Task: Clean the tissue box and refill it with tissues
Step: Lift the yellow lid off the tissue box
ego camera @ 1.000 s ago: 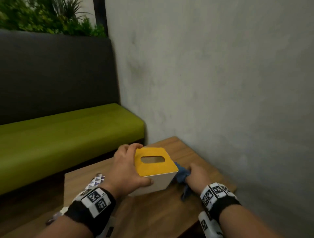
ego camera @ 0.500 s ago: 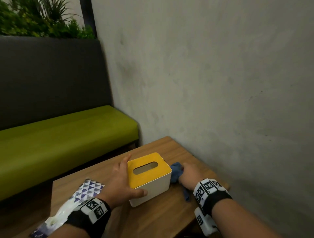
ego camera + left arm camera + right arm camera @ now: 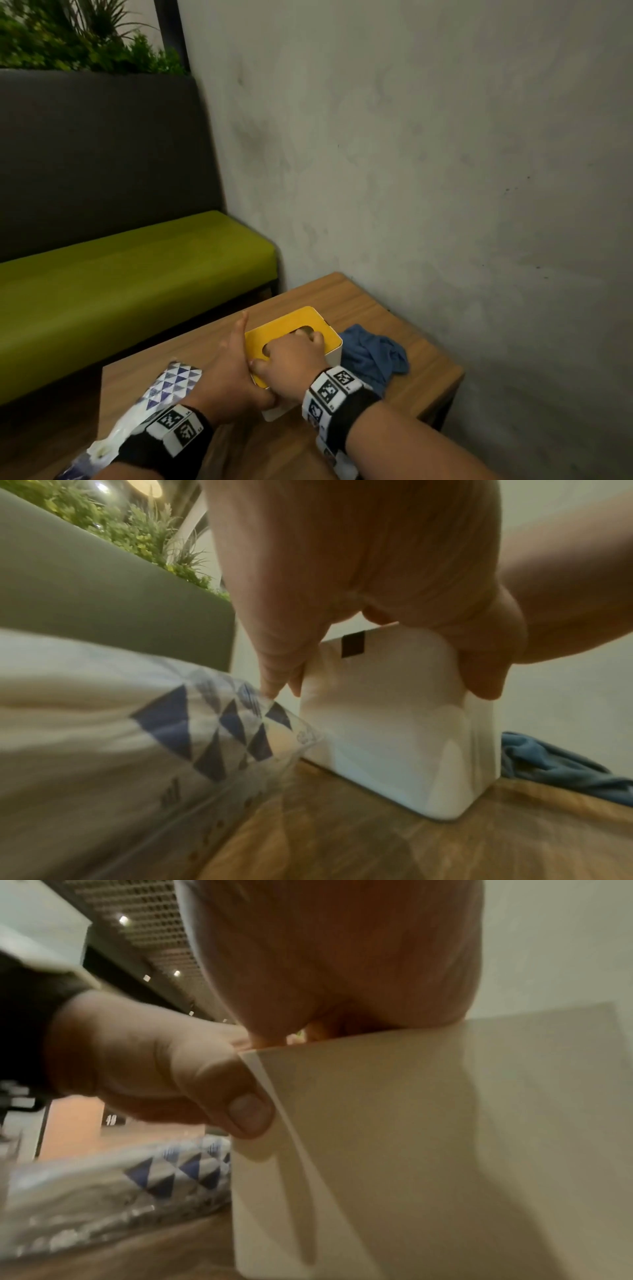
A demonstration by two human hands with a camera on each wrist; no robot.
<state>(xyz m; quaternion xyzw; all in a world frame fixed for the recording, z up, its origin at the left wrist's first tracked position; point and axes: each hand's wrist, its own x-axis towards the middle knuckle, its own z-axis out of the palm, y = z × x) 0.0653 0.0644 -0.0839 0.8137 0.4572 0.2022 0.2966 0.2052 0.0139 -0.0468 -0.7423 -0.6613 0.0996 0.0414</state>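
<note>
The tissue box (image 3: 334, 354) is white with a yellow lid (image 3: 291, 323) and stands on the wooden table (image 3: 404, 329). My left hand (image 3: 236, 363) grips its left side, with the thumb (image 3: 240, 1110) pressed on the near wall. My right hand (image 3: 294, 353) lies on the lid, its fingers hooked into the oval slot and its thumb at the lid's near left edge. The blue cloth (image 3: 373, 356) lies loose just right of the box. A plastic-wrapped tissue pack (image 3: 164, 387) with blue triangles lies to the left, close to the white box wall (image 3: 394, 723).
A grey wall (image 3: 428, 171) runs along the table's right side. A green bench seat (image 3: 120, 274) with a dark backrest stands beyond the far edge. The table's right edge is close behind the cloth.
My right hand has let go of the blue cloth and moved onto the yellow lid, fingers into its slot. The left hand has stayed on the box.
</note>
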